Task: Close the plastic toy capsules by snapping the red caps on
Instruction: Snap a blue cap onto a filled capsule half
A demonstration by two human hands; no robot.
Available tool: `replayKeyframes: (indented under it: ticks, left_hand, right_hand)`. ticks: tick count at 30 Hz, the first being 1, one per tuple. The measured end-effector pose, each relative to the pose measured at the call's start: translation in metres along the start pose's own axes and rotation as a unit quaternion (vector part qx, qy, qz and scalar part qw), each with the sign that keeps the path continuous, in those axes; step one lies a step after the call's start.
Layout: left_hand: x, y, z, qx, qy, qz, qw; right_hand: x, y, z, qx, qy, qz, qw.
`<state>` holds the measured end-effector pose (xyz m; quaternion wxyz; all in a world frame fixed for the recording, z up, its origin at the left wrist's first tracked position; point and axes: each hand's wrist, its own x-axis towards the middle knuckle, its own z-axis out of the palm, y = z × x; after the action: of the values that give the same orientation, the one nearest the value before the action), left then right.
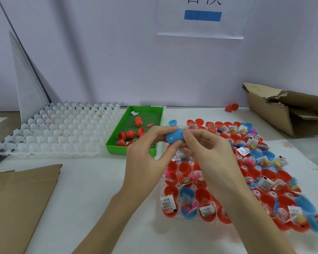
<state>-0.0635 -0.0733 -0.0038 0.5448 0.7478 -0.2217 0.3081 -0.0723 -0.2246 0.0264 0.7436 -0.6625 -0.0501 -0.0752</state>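
A white bench (92, 189) carries an empty white moulded tray (51, 132) at the far left, a green tray (116, 146) beside it holding red caps, a clear tray of open red and blue capsule halves (264, 180) on the right, cardboard sheet (17, 202) at the near left and a torn cardboard box (275, 110) at the far right

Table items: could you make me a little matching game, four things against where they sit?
Things:
1. green tray
2. white mould tray
3. blue capsule
4. torn cardboard box

Places:
A. far right of the table
B. held between both hands
C. far left, holding no capsules
D. middle, holding loose red pieces

Pairs: 1-D, 2-C, 3-B, 4-A
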Motion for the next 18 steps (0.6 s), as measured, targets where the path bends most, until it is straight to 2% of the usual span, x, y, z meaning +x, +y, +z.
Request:
replayKeyframes:
  ticks: [9,11,14,18]
  left_hand:
    - [0.002,0.001,-0.004,-0.013,0.008,0.005,1.0]
    - [0.003,-0.002,-0.003,-0.036,-0.008,-0.009,0.999]
    - [0.002,-0.003,-0.003,-0.014,-0.013,0.004,1.0]
    - [0.004,-0.007,-0.01,-0.013,-0.033,0.012,0.999]
  right_hand:
    - [-0.001,-0.002,0.004,-0.037,0.0,-0.031,0.999]
    - [-0.001,-0.003,0.003,0.006,-0.013,0.001,1.0]
    - [0.0,-0.005,0.0,0.076,-0.068,0.063,0.993]
    - [0.004,-0.013,-0.009,0.218,-0.169,0.184,0.943]
